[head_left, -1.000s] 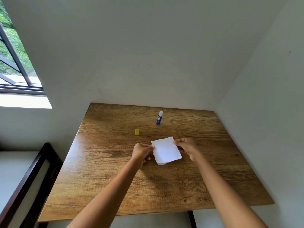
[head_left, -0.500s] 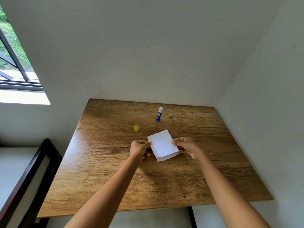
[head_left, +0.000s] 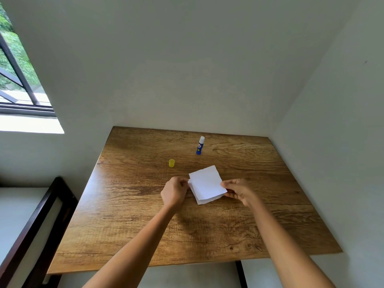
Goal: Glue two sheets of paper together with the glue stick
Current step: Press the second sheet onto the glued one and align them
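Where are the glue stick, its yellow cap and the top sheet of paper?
glue stick (head_left: 200,146), head view, on the blue barrel.
yellow cap (head_left: 171,163), head view, on its side wall.
top sheet of paper (head_left: 206,182), head view, on the middle of its white face.

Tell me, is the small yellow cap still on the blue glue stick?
No, the small yellow cap stands alone on the wooden table, apart from the blue glue stick.

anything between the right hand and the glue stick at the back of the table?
Nothing visible. The blue glue stick with the white tip stands alone on the brown wooden table, beyond the right hand. The small yellow cap sits off to the left. Both hands hold the white paper sheets.
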Demonstrator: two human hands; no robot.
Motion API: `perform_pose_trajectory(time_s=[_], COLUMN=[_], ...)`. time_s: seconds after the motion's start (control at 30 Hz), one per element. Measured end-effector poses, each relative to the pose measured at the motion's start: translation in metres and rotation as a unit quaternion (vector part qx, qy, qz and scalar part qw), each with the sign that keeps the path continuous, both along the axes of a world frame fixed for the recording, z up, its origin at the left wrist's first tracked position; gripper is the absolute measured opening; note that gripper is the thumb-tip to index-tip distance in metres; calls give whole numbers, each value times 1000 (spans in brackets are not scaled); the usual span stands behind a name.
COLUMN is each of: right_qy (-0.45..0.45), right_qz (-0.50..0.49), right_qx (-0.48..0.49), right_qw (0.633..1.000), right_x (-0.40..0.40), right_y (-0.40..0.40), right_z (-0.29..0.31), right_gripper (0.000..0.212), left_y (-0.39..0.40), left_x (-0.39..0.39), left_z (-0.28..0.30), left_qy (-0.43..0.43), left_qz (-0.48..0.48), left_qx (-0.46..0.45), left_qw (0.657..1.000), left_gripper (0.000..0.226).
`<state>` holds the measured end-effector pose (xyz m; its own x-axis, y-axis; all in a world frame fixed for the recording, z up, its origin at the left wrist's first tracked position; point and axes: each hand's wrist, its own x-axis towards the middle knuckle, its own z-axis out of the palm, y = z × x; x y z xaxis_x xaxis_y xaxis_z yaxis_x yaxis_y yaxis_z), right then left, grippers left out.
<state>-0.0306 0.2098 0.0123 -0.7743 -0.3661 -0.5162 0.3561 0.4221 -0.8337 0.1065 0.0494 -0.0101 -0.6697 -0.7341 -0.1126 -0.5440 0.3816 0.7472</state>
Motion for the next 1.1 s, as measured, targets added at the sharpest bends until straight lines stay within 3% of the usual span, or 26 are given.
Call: perform_pose_trajectory(time_s=[0.13, 0.4, 1.1], right_qy=[-12, -13, 0], right_qz=[-17, -11, 15], right_qx=[-9, -1, 49], right_qw=[1000, 1000, 999], right_x=[-1, 1, 2], right_y=[3, 3, -2], right_z=[-3, -6, -3], right_gripper=[16, 18, 26], left_y=[-4, -5, -1], left_x=[11, 17, 18], left_z=[-18, -28, -25], left_qy=[-24, -41, -42], left_qz=[-96, -137, -146], left_qx=[-134, -214, -240], left_qw=[986, 966, 959], left_gripper=[29, 50, 57])
